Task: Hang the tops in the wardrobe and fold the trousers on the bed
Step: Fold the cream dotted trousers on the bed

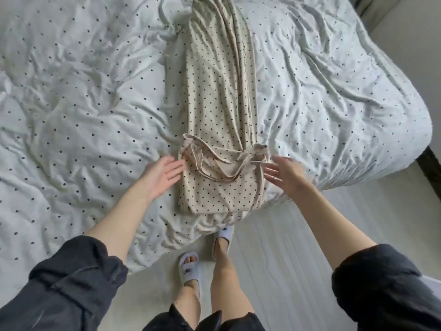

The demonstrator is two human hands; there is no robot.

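A wrinkled white duvet with small dark dots covers the bed [78, 96], which fills the left and upper part of the view. The person's left hand [162, 174] reaches in from the lower left out of a rolled-up dark sleeve [71, 278]; its palm faces the trousers, the fingers are straight and relaxed, grasping nothing, and the fingertips sit just at the left edge of the waist end of the trousers. The trousers [219, 111], cream with dark dots, lie in a long narrow strip down the middle of the bed, legs running away toward the far side, waist end nearest the person at the bed's near edge. A loose drawstring [210, 168] loops across that waist end. To the right of the trousers the right hand [285, 173] hovers by the waist's right edge, fingers spread and released, holding nothing; whether it touches the cloth cannot be told, as it is slightly blurred. Below the trousers, off the bed's edge, two feet in pale slippers [189, 268] stand on the light floor [274, 247].
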